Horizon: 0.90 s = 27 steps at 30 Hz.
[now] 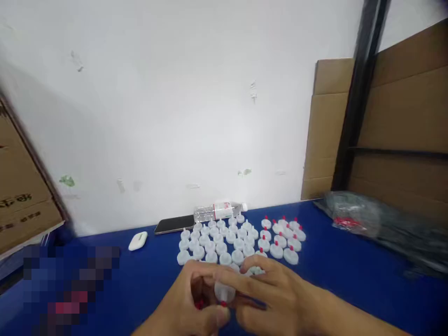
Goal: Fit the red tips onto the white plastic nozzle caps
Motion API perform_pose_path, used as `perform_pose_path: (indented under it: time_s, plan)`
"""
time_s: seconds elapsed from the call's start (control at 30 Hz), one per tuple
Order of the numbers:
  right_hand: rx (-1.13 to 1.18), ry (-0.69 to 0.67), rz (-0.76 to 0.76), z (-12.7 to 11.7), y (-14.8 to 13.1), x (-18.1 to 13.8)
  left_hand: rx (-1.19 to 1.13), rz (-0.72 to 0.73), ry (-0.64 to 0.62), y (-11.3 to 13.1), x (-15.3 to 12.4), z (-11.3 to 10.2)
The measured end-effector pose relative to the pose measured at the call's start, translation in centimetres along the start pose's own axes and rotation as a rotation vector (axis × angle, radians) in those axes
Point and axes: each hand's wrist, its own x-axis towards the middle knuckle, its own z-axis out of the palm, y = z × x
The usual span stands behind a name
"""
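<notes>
Low in the view, my left hand (189, 298) and my right hand (280, 294) meet around a round white plastic nozzle cap (224, 292). Its spout points toward me, with a small red tip (223, 304) at the end. My left thumb presses beside that tip, and fingers of both hands close around the disc. More small red pieces (199, 304) show inside the curl of my left hand. Just beyond lie several white caps with bare spouts (210, 246). To their right stand several caps with red tips (276, 250). My fingers partly hide the nearest caps.
Behind the caps a clear plastic bottle (220, 211) lies on its side, next to a dark phone (174, 224). A white earbud case (138, 241) sits to the left on the blue tabletop (129, 275). At right, a plastic bag (350, 217) holds red pieces. Cardboard (406, 107) flanks the table.
</notes>
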Motion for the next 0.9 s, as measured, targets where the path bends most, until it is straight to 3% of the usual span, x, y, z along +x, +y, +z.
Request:
perform_pose_path:
  time_s: [0.37,0.57,0.73,0.83,0.9]
  plan:
    - [-0.012,0.069,0.019,1.7,0.1,-1.4,-0.135,0.054,0.023,-0.1,-0.2,0.5]
    - [-0.054,-0.093,-0.024,0.2,0.5,-0.4,-0.178,0.029,0.094,-0.1,-0.4,0.4]
    - [-0.077,-0.110,-0.027,-0.8,1.7,-0.6,-0.102,0.007,0.145,0.6,-0.7,0.1]
    - [-0.181,-0.103,0.131,-1.4,3.7,-1.7,0.045,0.011,0.274,1.1,-0.7,-0.7]
    - [-0.197,-0.175,0.374,-1.8,5.5,-2.6,0.340,0.019,0.441,1.3,-0.7,-1.3]
